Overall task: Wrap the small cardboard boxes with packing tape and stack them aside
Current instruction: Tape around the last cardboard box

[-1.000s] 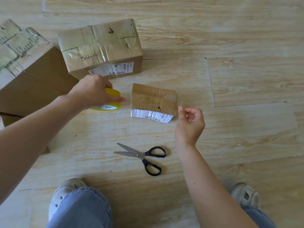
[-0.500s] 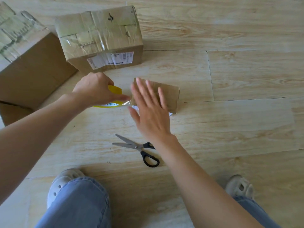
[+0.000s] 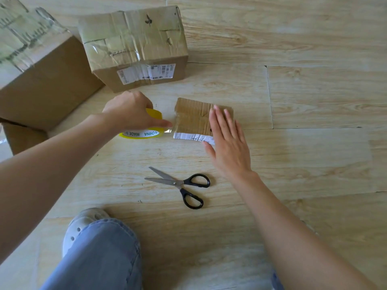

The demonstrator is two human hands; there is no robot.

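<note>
A small flat cardboard box [image 3: 193,118] with a white label strip along its near edge lies on the wooden floor. My right hand [image 3: 228,143] lies flat with straight fingers over the box's right end. My left hand [image 3: 128,110] grips a yellow tape roll [image 3: 144,132] just left of the box. A clear strip of tape stretches from the roll onto the box's left edge.
Black-handled scissors [image 3: 184,185] lie on the floor [image 3: 303,143] in front of the small box. A taped medium box [image 3: 134,47] stands behind it and a larger taped box [image 3: 35,65] at the left. My knee and shoe are at the bottom left.
My right hand went from pinching the tape end at the box's right, to a flat palm on the left part, then slid right across the top. The left hand keeps hold of the roll.
</note>
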